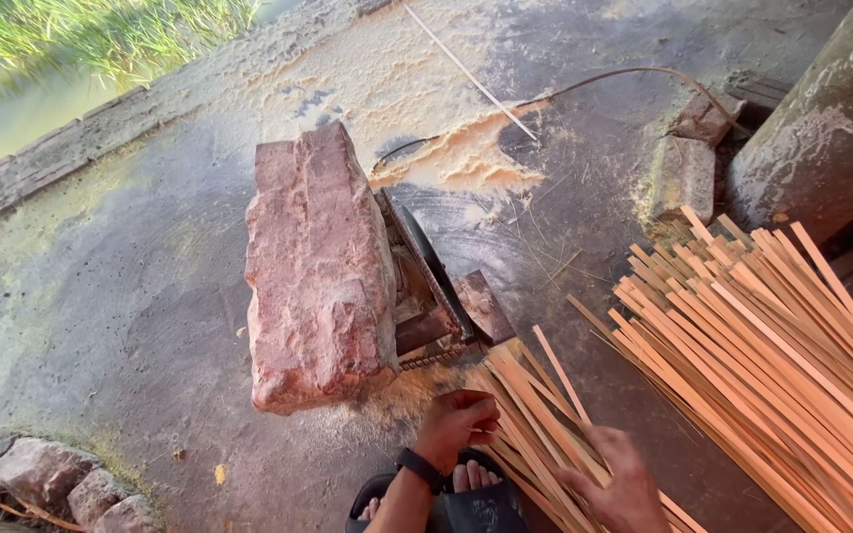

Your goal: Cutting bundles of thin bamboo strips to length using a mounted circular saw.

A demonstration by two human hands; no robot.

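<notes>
A wide concrete floor [130, 296] carries everything here, and it is dusted with pale sawdust [466, 153], thickest behind the cutting place, probably because the dust is thrown to that side. In the middle lies a big reddish stone block [318, 271]; it seems to rest on the frame of a small saw [436, 286], most likely as a weight to keep it from moving. A thin cable [584, 81] runs from the saw toward the far side. On the right a large heap of long bamboo strips [782, 345] lies fanned out, within easy reach. A smaller bundle of strips [535, 434] lies nearer, its ends pointing at the saw, perhaps so they can be fed straight in. The left hand [456, 424] has its fingers curled around the near ends of this bundle beside the saw. The right hand [624, 479] rests open over the same strips, fingers loose, holding nothing firmly. Below is a black sandal [446, 503].
</notes>
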